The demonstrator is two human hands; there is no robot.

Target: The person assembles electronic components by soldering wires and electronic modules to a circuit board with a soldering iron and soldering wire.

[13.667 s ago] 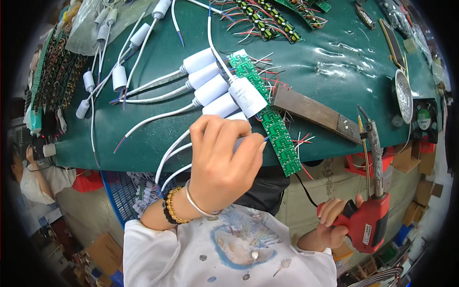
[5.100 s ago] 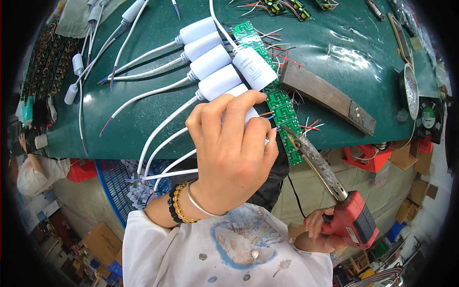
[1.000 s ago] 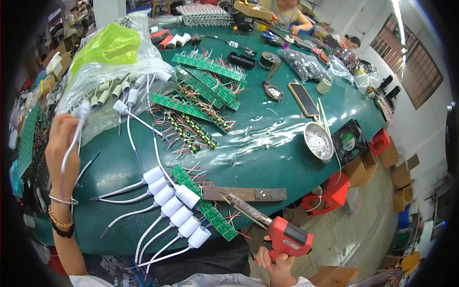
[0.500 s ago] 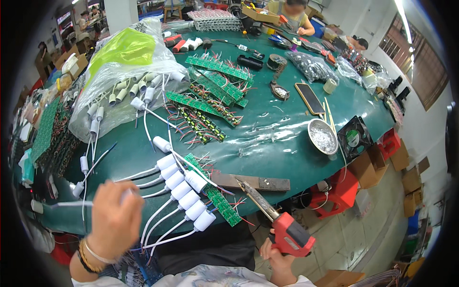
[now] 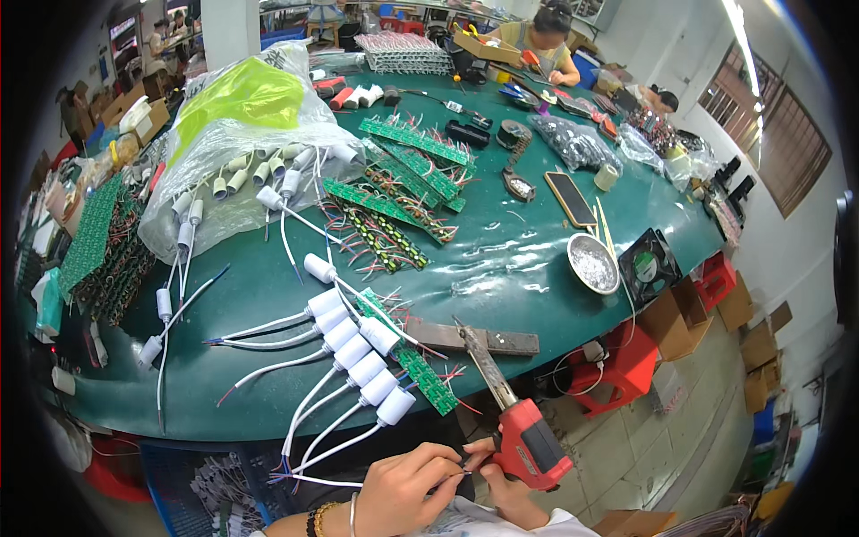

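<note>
My right hand grips a red soldering gun, its long metal tip angled up and left over the table edge. Low in front of me, my left hand pinches the thin end of a white cable, its fingers meeting those of my right hand; the tip is mostly hidden. A row of white cylindrical caps with white cables lies along a green circuit board strip, left of the gun. Behind the gun's tip, a dark flat bar rests on the table.
Stacked green circuit boards and a plastic bag of white caps lie farther back. A metal bowl, a phone and a black fan are at right. A blue crate stands below the edge. Another person sits across.
My left hand has come from the left side of the table to meet my right hand. The soldering gun has shifted slightly left and is more upright.
</note>
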